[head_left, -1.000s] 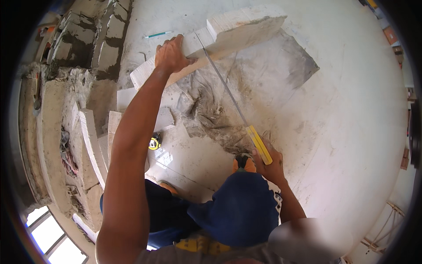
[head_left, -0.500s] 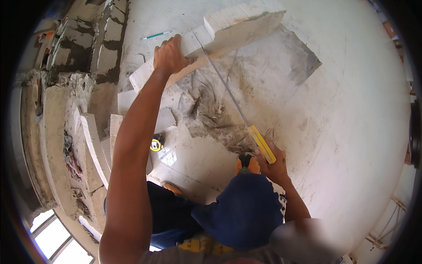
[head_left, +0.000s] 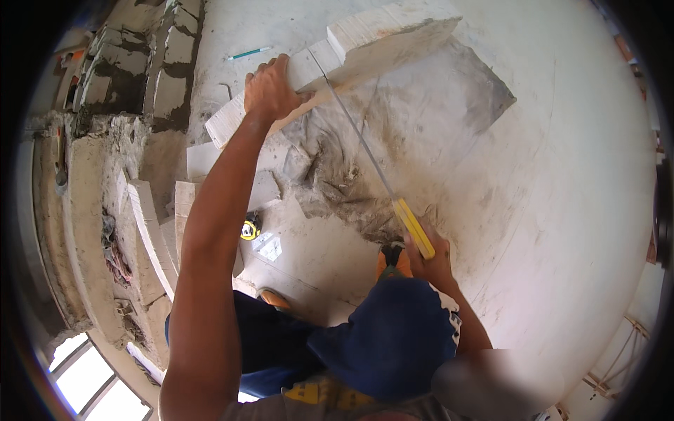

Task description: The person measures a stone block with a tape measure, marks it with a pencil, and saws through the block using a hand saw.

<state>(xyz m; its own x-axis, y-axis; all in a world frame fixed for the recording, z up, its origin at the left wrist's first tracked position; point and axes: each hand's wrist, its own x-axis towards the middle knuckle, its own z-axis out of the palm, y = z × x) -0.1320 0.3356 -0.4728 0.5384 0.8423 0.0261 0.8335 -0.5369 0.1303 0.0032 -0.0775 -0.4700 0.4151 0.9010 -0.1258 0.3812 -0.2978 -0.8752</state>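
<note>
A long white lightweight block (head_left: 303, 68) lies across the far part of the floor, its right-hand portion standing higher in a step. My left hand (head_left: 270, 88) grips the block's top, fingers over the far edge and thumb toward the near side. Just right of it, the thin blade of a hand saw (head_left: 365, 147) rests in the block near the step. The saw's yellow handle is wrapped by my right hand (head_left: 434, 261), close to my knee. Some of the right fingers are hidden behind the handle.
A crumpled, dusty plastic sheet (head_left: 463, 91) lies beneath and in front of the block. A teal pen (head_left: 249, 53) is beyond it. Near my left forearm are a yellow-black tape measure (head_left: 250, 227) and cut block pieces (head_left: 263, 191). Rough masonry (head_left: 165, 158) lines the left side.
The saw handle and my right hand have shifted slightly to the left and away from me. My left hand keeps its place on the block.
</note>
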